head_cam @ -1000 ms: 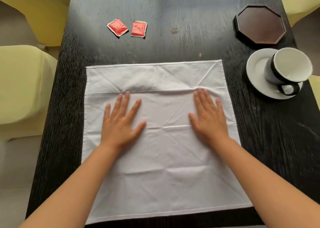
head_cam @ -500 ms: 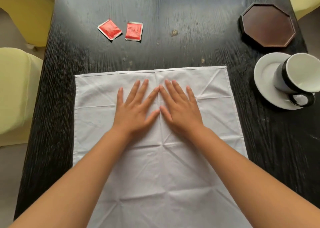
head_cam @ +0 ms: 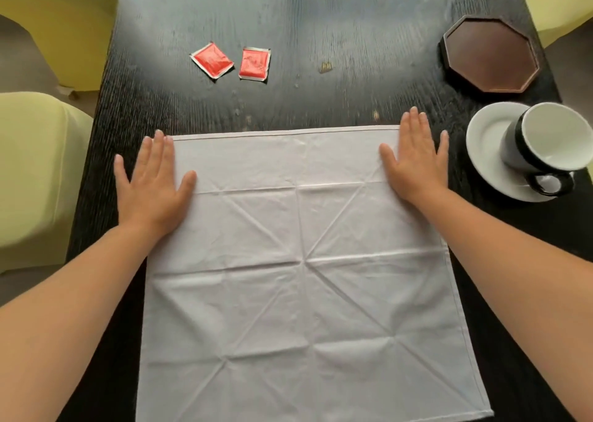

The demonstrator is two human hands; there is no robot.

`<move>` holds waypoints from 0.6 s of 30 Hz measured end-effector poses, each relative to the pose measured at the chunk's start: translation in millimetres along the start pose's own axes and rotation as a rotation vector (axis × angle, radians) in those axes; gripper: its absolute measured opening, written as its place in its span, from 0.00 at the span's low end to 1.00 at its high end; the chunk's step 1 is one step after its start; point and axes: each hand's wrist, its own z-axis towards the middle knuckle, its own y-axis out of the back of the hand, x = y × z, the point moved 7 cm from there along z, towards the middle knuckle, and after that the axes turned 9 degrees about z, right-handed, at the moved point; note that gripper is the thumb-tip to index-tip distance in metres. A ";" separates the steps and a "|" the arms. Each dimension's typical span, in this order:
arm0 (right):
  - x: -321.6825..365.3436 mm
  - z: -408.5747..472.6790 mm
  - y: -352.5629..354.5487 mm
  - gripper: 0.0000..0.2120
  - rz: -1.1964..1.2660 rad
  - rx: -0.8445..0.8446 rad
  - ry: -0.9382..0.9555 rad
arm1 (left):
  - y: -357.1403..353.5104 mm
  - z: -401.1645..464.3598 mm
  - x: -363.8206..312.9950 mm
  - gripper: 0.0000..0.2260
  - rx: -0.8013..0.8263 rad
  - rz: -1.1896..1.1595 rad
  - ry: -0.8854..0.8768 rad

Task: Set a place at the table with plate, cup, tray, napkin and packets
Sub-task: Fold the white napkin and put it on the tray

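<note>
Both hands, left (head_cam: 150, 184) and right (head_cam: 417, 165), press flat-open on napkin (head_cam: 305, 277); empty cup (head_cam: 545, 142) sits on plate (head_cam: 487, 152).

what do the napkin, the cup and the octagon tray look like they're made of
Napkin: woven cloth, matte white, hemmed and creased. Cup: likely glazed ceramic, glossy, black outside, white inside. Octagonal tray: dark brown, satin sheen; possibly wood or lacquer.

White napkin (head_cam: 305, 261) spread flat on dark table, creased in a star pattern. Two red packets (head_cam: 211, 59) (head_cam: 254, 64) side by side beyond it. Octagonal brown tray (head_cam: 491, 56) far right. White-lined black cup (head_cam: 545, 142) upright on white plate (head_cam: 487, 145), right of napkin.
</note>
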 end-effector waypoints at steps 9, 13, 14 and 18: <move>32.2 -131.8 -24.3 0.29 0.048 0.147 0.275 | -7.0 -121.3 -35.6 0.32 0.076 -0.036 -0.164; 18.5 -194.8 -24.4 0.31 0.032 0.204 0.323 | -12.6 -195.9 -44.6 0.32 0.099 -0.050 -0.296; 11.5 -212.1 -24.2 0.31 0.021 0.221 0.340 | -14.4 -214.1 -44.8 0.32 0.105 -0.041 -0.328; -21.1 -277.8 -17.9 0.29 -0.057 0.255 0.432 | -24.2 -276.8 -32.2 0.31 0.151 0.040 -0.407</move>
